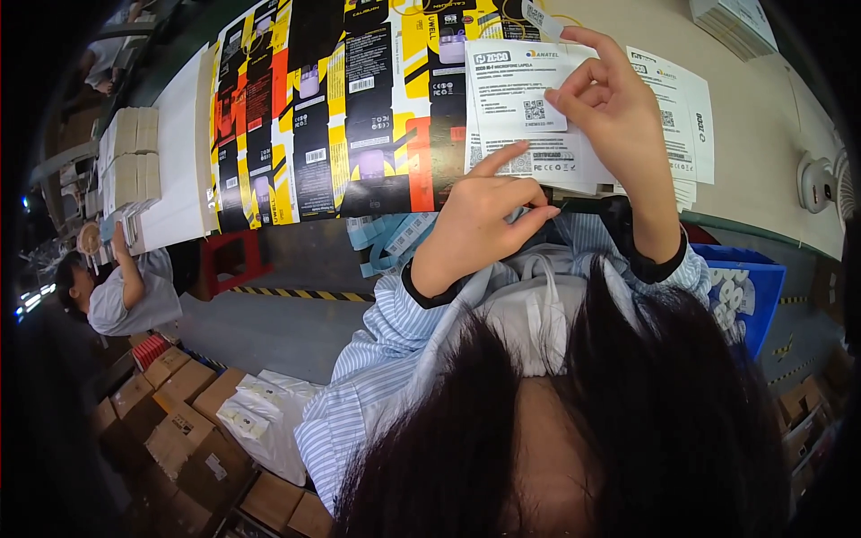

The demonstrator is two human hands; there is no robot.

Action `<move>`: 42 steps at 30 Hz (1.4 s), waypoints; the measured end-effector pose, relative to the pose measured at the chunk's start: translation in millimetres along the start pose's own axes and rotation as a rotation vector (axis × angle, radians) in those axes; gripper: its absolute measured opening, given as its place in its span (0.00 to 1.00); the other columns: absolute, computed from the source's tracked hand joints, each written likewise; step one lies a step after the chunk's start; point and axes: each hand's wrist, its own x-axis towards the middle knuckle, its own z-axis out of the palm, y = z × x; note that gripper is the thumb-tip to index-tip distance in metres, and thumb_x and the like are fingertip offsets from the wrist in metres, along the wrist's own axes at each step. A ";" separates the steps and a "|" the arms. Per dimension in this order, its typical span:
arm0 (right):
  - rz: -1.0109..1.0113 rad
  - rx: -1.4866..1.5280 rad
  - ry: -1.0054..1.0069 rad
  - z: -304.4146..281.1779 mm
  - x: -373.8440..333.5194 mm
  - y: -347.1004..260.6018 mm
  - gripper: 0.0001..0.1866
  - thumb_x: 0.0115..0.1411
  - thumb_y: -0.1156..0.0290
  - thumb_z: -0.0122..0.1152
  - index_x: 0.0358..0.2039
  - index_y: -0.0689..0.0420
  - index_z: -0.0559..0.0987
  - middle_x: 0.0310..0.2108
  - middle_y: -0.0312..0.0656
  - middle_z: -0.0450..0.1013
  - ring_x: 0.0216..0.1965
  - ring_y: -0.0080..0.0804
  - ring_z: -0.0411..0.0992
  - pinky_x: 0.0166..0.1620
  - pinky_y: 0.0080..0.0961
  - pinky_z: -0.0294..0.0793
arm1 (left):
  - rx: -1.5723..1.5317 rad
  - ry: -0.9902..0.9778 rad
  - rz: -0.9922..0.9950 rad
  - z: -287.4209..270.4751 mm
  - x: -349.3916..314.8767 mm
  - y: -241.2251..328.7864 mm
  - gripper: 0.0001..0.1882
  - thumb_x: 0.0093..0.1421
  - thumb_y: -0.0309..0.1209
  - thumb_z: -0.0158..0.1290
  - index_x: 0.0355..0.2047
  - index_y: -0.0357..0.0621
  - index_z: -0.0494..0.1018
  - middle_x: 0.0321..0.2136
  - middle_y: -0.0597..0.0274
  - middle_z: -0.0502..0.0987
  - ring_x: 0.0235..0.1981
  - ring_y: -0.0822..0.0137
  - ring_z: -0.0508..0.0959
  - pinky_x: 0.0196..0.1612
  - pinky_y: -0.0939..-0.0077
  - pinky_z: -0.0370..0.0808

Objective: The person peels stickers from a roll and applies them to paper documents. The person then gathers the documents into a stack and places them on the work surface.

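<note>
My left hand (484, 215) rests at the table's near edge, its index finger stretched onto the printed white sheet (502, 94) and its other fingers loosely bent. It grips nothing. My right hand (614, 103) is raised over the sheet's right side. At its index fingertip is a small white label (541, 18), apparently stuck or held there; the exact contact is hard to make out. The thumb stays apart from that fingertip. Under and beside the top sheet lie more white printed sheets (686, 117), partly covered by my right hand and wrist.
Flat black-and-yellow printed box sheets (314, 125) cover the table's left part. Stacked pale cards (134, 148) stand farther left, a paper stack (734, 25) at the far right. A blue bin (762, 282) sits below right. Cartons (202, 448) and another person (134, 282) are at left.
</note>
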 end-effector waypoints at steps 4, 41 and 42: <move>-0.004 -0.046 0.012 0.6 -1.5 -2.5 0.26 0.46 0.81 0.59 0.48 0.54 0.66 0.20 0.31 0.67 0.20 0.13 0.64 0.25 0.11 0.63 | -0.004 0.004 0.010 0.1 0.5 0.4 0.08 0.44 0.25 0.56 0.16 0.40 0.67 0.11 0.58 0.69 0.15 0.60 0.70 0.53 0.64 0.64; -0.110 -0.245 0.007 -38.7 -37.9 12.3 0.41 0.47 0.73 0.61 0.59 0.54 0.51 0.48 0.53 0.64 0.48 0.42 0.66 0.50 0.31 0.64 | 0.186 -0.074 0.061 4.0 2.2 21.7 0.08 0.44 0.26 0.57 0.15 0.40 0.68 0.10 0.63 0.68 0.11 0.64 0.67 0.59 0.59 0.55; -0.112 -0.242 0.003 -39.0 -39.2 11.0 0.41 0.47 0.73 0.61 0.59 0.54 0.51 0.48 0.53 0.64 0.48 0.42 0.66 0.50 0.31 0.64 | 0.191 -0.072 0.058 6.2 3.7 21.2 0.08 0.44 0.26 0.57 0.15 0.40 0.68 0.10 0.63 0.68 0.11 0.64 0.67 0.59 0.59 0.55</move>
